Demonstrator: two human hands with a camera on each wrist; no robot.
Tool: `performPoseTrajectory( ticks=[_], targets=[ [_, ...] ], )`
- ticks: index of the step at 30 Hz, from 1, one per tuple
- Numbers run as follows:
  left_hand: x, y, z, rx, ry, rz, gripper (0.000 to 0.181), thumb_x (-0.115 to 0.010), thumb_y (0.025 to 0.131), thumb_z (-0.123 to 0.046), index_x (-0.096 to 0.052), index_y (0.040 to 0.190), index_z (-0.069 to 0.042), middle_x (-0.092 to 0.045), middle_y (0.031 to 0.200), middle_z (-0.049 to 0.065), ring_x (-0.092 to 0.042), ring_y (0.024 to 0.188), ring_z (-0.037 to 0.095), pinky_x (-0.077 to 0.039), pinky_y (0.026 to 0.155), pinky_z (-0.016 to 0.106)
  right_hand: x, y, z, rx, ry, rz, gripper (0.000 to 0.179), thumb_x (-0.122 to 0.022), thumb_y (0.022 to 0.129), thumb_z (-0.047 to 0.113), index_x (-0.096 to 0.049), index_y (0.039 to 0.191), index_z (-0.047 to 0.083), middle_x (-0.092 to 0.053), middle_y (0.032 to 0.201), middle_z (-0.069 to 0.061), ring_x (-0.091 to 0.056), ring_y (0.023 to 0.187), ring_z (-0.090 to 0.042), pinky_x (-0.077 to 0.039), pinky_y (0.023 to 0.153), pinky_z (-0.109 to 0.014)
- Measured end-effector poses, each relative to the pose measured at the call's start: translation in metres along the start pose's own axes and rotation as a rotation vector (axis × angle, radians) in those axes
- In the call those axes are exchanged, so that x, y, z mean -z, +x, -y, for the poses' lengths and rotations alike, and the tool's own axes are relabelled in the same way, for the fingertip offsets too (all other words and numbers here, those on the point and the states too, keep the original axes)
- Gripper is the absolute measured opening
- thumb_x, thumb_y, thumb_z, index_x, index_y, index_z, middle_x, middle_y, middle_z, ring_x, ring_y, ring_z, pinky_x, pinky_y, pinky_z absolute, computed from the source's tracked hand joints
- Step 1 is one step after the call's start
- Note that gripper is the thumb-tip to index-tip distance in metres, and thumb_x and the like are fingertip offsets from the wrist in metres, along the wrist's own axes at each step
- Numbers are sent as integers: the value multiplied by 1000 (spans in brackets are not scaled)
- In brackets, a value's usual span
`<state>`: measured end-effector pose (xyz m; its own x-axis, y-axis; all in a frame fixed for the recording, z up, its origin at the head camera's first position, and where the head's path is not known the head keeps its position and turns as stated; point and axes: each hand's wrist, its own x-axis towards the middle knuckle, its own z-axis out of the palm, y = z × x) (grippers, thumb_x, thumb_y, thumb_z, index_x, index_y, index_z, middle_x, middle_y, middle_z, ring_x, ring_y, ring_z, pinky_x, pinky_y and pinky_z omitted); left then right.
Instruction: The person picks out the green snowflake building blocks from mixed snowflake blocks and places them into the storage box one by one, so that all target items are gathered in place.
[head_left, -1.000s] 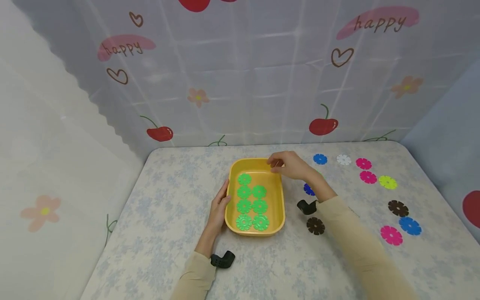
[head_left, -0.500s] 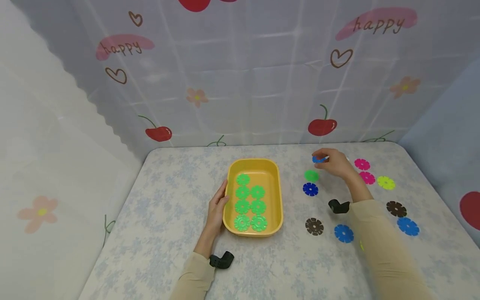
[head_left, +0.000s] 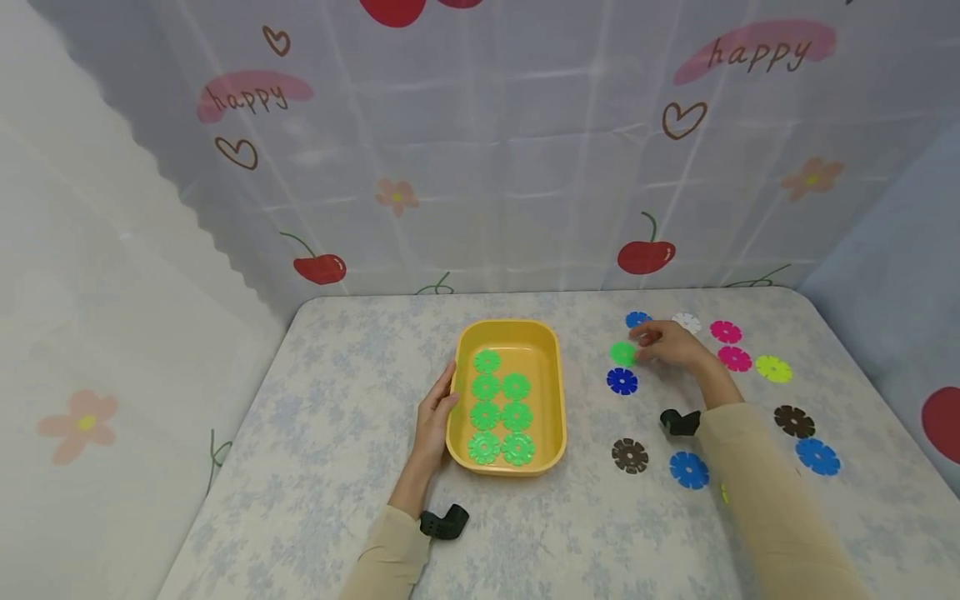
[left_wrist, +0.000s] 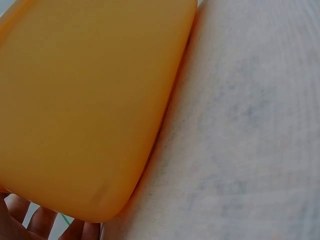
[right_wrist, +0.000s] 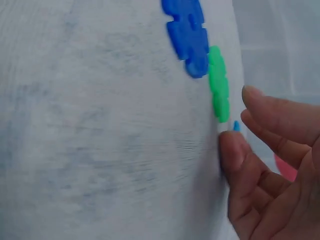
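In the head view, my left hand (head_left: pixel 433 417) holds the left side of a yellow plastic tray (head_left: pixel 562 392), thumb at its rim and fingers along the outer wall. Several green notched plastic discs (head_left: pixel 485 415) lie flat in two columns inside it. My right hand (head_left: pixel 670 343) hovers over the right part of the table, at the right edge of a loose green disc (head_left: pixel 622 354). The right wrist view shows its thumb and fingertips parted, nothing between them, with the green disc (right_wrist: pixel 218 85) just beyond. A dark blue disc (head_left: pixel 622 381) lies nearer me.
Loose discs lie scattered on the right: blue (head_left: pixel 637 319), white (head_left: pixel 686 322), pink (head_left: pixel 726 332), yellow (head_left: pixel 773 368), brown (head_left: pixel 630 456) and others. My right sleeve partly covers a yellow one. A patterned curtain (head_left: pixel 495 208) stands behind the table.
My right hand went from the tray's far right corner to the loose discs. It lifted a light blue disc, put it back down, then shifted nearer the green one. Left hand and tray stayed.
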<state>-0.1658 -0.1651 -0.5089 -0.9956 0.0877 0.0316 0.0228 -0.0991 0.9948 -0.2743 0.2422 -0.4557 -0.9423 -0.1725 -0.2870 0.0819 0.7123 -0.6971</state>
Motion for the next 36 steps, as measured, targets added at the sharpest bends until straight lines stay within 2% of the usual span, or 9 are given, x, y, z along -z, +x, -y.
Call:
performPoseTrajectory(
  ticks=[5,11,18,22,25,28,36],
  targets=[
    [0,-1,0,6,-6,-4,50,-39,105,-13,-33,154,-21,-24,162,-3,-20,150,16,-34,109,13,-4,3,-7,-24,23,-1,48,-69,89,12,-56,132,-5,-52,112,-20,-49,91,-24,-48,69,-24],
    [0,-1,-1,-2,-2,-3,50,-38,105,-14,-32,154,-20,-24,162,-2,-20,150,17,-34,108,11,-5,3,-6,-13,18,-20,48,-72,87,13,-57,129,-6,-52,107,-18,-48,91,-24,-48,69,-24],
    [0,-1,0,-12,-11,5,50,-39,105,-15,-32,154,-18,-22,163,4,-19,150,17,-33,107,9,-10,5,-5,-12,-60,-61,47,-76,84,16,-61,124,-3,-54,107,-19,-49,94,-27,-46,69,-25],
    [0,-1,0,-6,-15,7,50,-39,105,-15,-32,154,-19,-23,163,1,-20,150,16,-33,107,9,-12,6,-6,-17,-94,-71,43,-76,83,16,-63,119,-1,-56,111,-21,-51,99,-31,-47,76,-32],
    [0,-1,-1,1,-11,9,50,-39,105,-15,-32,154,-19,-24,162,-1,-22,150,16,-34,107,9,-12,7,-7,-7,-84,-61,40,-76,82,14,-63,116,-3,-57,113,-22,-52,103,-34,-48,83,-41],
    [0,-1,-2,7,-5,8,50,-39,105,-15,-32,154,-20,-25,162,-2,-22,149,16,-34,107,9,-13,8,-8,3,-76,-49,38,-75,83,12,-63,114,-4,-58,112,-23,-52,106,-36,-48,88,-45],
    [-1,-1,-3,5,-9,6,50,-40,105,-15,-32,154,-20,-25,162,-2,-21,150,15,-34,108,10,-12,9,-1,20,-66,-60,36,-76,80,8,-60,109,-6,-59,101,-20,-55,92,-29,-48,77,-34]
  ],
)
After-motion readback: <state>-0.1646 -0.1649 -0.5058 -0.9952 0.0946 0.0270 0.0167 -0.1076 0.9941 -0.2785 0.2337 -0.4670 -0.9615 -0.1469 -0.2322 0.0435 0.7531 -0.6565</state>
